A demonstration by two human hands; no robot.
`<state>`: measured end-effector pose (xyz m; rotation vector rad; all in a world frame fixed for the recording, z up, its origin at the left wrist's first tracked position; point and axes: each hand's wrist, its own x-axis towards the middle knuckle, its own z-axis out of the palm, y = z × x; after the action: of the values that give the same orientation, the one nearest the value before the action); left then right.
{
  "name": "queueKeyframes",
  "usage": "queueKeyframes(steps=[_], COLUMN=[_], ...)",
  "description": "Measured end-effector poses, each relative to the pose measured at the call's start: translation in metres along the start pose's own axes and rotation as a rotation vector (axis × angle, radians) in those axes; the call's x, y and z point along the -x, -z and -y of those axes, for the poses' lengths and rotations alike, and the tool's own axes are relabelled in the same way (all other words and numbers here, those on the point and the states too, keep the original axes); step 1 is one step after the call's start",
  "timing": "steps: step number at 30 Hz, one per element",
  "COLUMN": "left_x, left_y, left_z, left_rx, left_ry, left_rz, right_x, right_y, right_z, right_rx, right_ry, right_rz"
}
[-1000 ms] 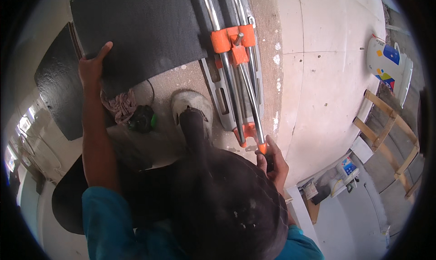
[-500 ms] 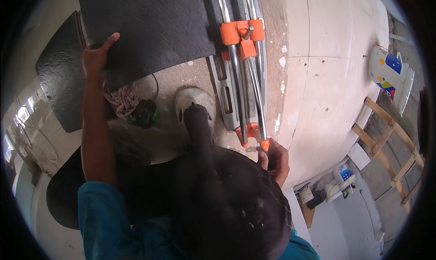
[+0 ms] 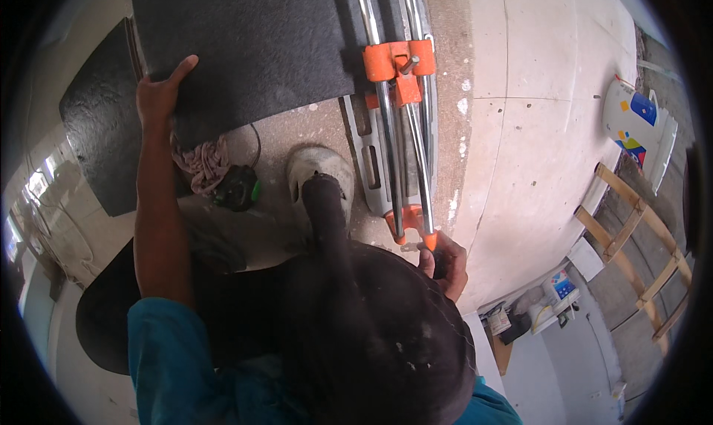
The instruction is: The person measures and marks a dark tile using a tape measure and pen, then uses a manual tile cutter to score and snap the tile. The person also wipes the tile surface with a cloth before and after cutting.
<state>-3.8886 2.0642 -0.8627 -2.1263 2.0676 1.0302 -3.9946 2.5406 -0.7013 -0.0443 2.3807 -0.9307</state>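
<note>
A large dark grey textured tile (image 3: 252, 46) lies across the manual tile cutter (image 3: 375, 191), which has twin chrome rails and a grey base. My left hand (image 3: 158, 95) grips the tile's left edge, thumb on its top face and the other fingers hidden. An orange carriage (image 3: 399, 63) rides on the rails over the tile's right part. From it a chrome lever (image 3: 418, 158) slopes down toward me, ending in an orange collar and a dark handle. My right hand (image 3: 449, 265) is closed around that handle, beside the cutter's near end.
Another dark tile (image 3: 96, 121) lies at the left. A pink rag (image 3: 204, 165) and a black-and-green tool (image 3: 239, 187) rest below the tile, near my shoe (image 3: 319, 161). On the right are a white bucket (image 3: 624, 117) and a wooden ladder-like frame (image 3: 631, 224).
The orange carriage has slid slightly toward me along the rails, and my right hand has come down a little with the lever handle. My left hand keeps its hold on the tile.
</note>
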Motion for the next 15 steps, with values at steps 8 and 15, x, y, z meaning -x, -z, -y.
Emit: queueKeyframes(steps=[8, 15], left_x=[0.024, 0.018], left_y=[-0.004, -0.008], left_z=[-0.021, -0.014], left_rx=[-0.021, -0.013], left_ry=[0.012, 0.019], left_rz=[0.023, 0.009], right_x=[0.001, 0.003], right_y=[0.012, 0.006], right_z=[-0.006, -0.008], right_rx=[0.128, 0.013], right_ry=[0.057, -0.013], right_rz=[0.022, -0.015])
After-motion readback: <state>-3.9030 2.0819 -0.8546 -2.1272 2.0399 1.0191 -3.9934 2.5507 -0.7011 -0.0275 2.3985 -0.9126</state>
